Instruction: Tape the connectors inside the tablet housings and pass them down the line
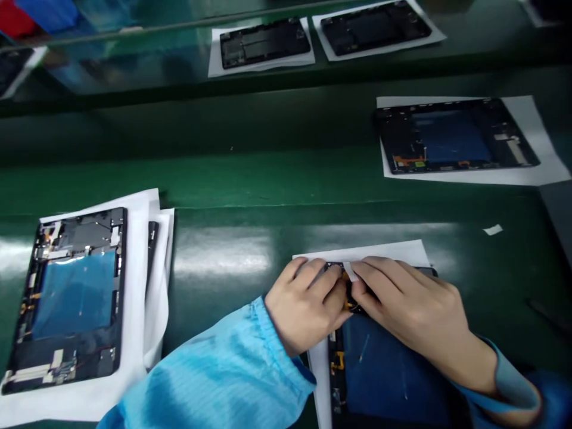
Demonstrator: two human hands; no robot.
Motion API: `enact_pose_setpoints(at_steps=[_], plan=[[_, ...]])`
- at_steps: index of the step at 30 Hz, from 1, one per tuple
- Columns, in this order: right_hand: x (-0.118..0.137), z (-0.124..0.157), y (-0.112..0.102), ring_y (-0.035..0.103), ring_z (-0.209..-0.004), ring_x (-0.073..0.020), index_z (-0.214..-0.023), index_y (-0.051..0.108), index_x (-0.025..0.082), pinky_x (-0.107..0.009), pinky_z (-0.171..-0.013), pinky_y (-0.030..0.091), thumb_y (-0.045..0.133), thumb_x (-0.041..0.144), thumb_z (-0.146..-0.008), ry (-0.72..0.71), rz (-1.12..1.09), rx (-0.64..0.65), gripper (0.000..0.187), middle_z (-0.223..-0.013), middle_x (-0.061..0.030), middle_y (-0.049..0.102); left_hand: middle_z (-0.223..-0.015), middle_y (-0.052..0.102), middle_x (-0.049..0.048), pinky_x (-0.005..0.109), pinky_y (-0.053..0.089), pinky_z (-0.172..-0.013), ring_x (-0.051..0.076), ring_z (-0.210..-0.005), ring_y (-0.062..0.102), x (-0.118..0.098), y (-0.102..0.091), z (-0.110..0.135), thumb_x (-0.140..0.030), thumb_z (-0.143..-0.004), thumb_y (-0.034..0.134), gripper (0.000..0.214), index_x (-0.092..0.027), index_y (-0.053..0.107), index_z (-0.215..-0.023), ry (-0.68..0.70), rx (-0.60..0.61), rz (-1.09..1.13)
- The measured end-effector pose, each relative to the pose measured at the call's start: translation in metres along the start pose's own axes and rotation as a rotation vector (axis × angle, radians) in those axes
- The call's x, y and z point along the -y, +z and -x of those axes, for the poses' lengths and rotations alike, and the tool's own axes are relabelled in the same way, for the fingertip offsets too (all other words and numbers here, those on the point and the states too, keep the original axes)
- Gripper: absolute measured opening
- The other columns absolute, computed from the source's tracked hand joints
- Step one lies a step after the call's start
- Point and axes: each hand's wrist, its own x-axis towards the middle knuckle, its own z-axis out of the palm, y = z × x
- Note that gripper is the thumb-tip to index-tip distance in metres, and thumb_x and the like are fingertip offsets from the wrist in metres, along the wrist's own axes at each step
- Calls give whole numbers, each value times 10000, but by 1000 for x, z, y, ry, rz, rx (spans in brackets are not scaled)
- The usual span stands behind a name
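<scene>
An opened tablet (pixel 393 369) with a blue battery area lies in front of me on white paper, partly covered by my hands and running out of the bottom of the view. My left hand (pixel 310 304) rests at its upper left corner, fingers curled and pressed together; whatever is under the fingertips is hidden. Just to the right, my right hand (pixel 411 310) pinches a small white strip (pixel 350 271) between thumb and forefinger. The strip is over the tablet's top part, close to an orange flex cable (pixel 348 298).
On the left, another opened tablet (pixel 74 298) lies on stacked paper sheets. A third (pixel 456 134) sits at the upper right, and two tablets (pixel 266 43) stand on the far ledge. A white scrap (pixel 493 230) lies on the green surface (pixel 214 298).
</scene>
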Motion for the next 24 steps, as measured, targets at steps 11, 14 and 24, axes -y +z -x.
enact_pose_setpoints(at_steps=[11,14,24], plan=[[3,4,0,591,-726,-129,-917,669,148,-277,-591,371,593,156,-880,-10,27,38,85,-880,-19,688,-1175,692,48,419,448,-989,234,-1096,593,0,2,0,-368,-976,502,288,-163,694,-1042,-7,3,24],[4,5,1,581,-735,-121,-940,682,162,-275,-577,348,593,159,-882,12,42,61,106,-885,-9,679,-1163,693,57,422,444,-991,235,-1095,592,-1,2,0,-364,-972,507,291,-154,690,-1058,-6,4,19],[20,2,-6,517,-698,-183,-883,682,117,-318,-605,374,528,49,-831,3,130,245,176,-759,-53,583,-1174,701,53,410,447,-999,235,-1096,605,0,0,-1,-361,-973,503,286,-161,691,-1055,-6,7,49]])
